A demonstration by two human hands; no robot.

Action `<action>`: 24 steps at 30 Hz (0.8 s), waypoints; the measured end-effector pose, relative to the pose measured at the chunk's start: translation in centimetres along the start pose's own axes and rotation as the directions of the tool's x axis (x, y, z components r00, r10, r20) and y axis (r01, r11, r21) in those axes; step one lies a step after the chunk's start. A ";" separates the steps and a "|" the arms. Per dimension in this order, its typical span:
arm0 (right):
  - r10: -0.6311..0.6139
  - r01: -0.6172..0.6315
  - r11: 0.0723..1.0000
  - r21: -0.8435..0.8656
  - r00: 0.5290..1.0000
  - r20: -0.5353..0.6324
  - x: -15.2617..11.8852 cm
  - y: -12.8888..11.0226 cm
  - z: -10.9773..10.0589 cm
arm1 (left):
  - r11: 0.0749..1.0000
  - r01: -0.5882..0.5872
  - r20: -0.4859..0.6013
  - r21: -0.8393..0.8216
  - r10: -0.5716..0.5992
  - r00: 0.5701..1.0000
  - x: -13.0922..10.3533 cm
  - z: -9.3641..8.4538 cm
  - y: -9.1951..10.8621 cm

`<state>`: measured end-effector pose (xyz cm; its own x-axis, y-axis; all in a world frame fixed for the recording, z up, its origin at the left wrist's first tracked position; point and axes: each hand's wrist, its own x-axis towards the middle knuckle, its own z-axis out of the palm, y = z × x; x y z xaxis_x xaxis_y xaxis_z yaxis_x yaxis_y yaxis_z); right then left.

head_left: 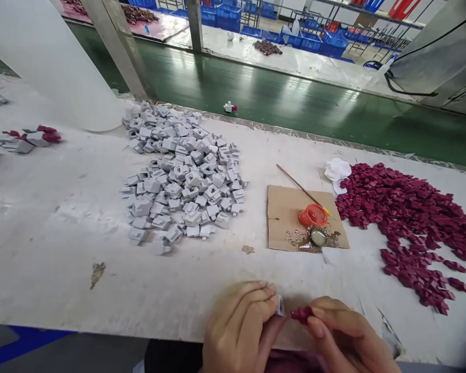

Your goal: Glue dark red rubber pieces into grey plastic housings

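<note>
Bright, even overhead light washes the white tabletop (62,233); glare streaks the far green floor (279,98). Shadows stay faint. Near hands blur with motion, and frame edges bend.

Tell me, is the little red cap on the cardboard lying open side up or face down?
Open side up: the red cap shows its rim and hollow inside, resting on the cardboard.

Both wrists run off the bottom edge. The left hand (238,324) is motion-blurred and mostly hides the small grey plastic piece (280,305). The heap of dark red plastic pieces (411,223) gets cut by the right edge.
</note>
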<state>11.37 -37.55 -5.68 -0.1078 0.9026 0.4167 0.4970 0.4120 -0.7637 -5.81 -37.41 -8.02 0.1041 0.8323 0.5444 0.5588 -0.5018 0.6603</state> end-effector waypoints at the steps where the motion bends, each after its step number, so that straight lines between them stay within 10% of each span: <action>1: 0.000 0.000 1.000 0.009 1.000 0.005 0.0 -0.1 0.1 | 1.000 0.005 -0.009 0.002 -0.005 1.000 0.0 0.1 0.1; 24: 0.130 -0.057 0.974 -0.219 0.933 0.337 2.3 -1.4 -0.3 | 1.000 0.024 0.002 0.005 -0.024 1.000 0.0 0.0 0.5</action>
<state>10.72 -36.10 -3.50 -0.3256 0.9374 0.1232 0.6784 0.3224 -0.6602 -5.56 -37.67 -7.70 0.0924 0.8447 0.5272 0.5651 -0.4804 0.6707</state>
